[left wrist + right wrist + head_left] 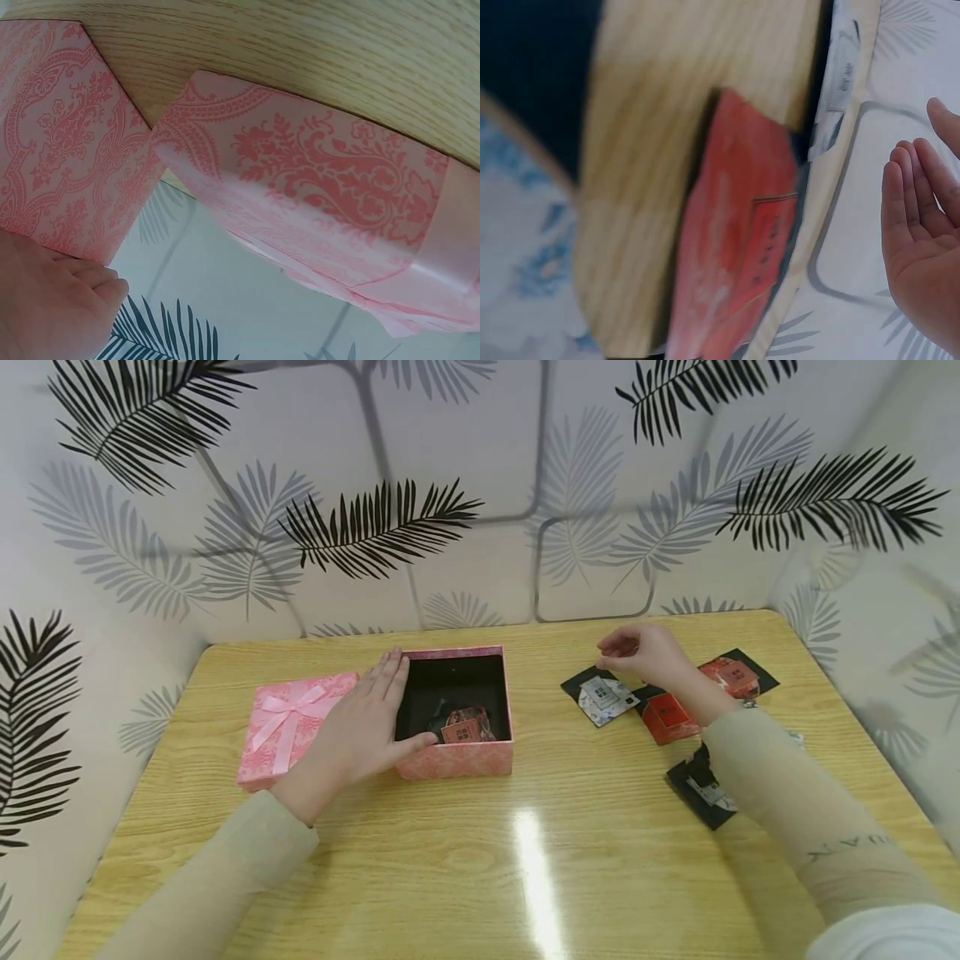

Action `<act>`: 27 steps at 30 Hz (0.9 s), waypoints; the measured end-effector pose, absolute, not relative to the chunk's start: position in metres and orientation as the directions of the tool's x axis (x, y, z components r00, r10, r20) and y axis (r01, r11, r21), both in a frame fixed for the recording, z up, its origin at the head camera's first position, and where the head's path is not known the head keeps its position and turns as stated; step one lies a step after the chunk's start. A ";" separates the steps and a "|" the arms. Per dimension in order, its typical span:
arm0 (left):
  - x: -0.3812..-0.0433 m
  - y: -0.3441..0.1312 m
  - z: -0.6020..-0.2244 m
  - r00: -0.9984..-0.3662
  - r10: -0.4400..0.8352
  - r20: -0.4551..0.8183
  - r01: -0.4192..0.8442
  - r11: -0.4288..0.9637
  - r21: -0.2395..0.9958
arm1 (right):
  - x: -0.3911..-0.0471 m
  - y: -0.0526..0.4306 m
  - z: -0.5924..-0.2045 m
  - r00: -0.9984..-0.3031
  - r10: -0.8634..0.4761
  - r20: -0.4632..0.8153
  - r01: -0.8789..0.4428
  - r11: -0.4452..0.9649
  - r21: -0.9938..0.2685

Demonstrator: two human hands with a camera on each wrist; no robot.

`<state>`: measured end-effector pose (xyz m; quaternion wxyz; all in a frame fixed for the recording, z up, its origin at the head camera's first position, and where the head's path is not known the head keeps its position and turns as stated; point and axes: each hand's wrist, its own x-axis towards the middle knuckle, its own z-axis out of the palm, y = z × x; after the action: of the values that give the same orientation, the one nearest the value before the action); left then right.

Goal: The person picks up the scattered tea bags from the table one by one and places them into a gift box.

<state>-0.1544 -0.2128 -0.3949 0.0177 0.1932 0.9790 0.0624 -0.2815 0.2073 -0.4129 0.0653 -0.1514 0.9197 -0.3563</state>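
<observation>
My left hand (360, 722) rests on the left rim of a pink patterned box (457, 765), fingers straight along it and thumb at the front edge. Inside the black-lined box lies a small packet (467, 727) with a reddish label. My right hand (648, 653), fingers loosely bent and holding nothing, hovers over several flat packets on the right. Nearest to it are a white-and-black packet (602, 695) and a red packet (666, 720). In the right wrist view the fingers (919, 195) are slightly bent with nothing between them and the thumb.
Left of the box lies its pink lid (264, 739) with a ribbon bow. Another red-and-black packet (738, 675) is at the far right, and a dark packet (703, 793) lies below the right forearm. A leaf-patterned wall (465, 568) borders the wooden table (420, 860) behind.
</observation>
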 end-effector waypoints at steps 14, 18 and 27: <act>-0.154 -0.213 -0.395 -0.923 0.384 -0.013 0.379 0.916 0.128 | -0.282 0.219 -0.429 -0.938 -0.330 -0.108 -0.173 0.716 -0.677; -0.154 -0.212 -0.395 -0.922 0.386 -0.011 0.382 0.915 0.127 | -0.283 0.222 -0.433 -0.932 -0.340 -0.129 -0.170 0.721 -0.672; -0.153 -0.212 -0.395 -0.922 0.386 -0.006 0.382 0.915 0.131 | -0.283 0.218 -0.437 -0.929 -0.330 -0.168 -0.150 0.750 -0.645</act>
<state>-0.1528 -0.2125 -0.3953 0.0158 0.1962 0.9784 0.0637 -0.2833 0.2179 -0.4367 0.1367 -0.1299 0.9253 -0.3291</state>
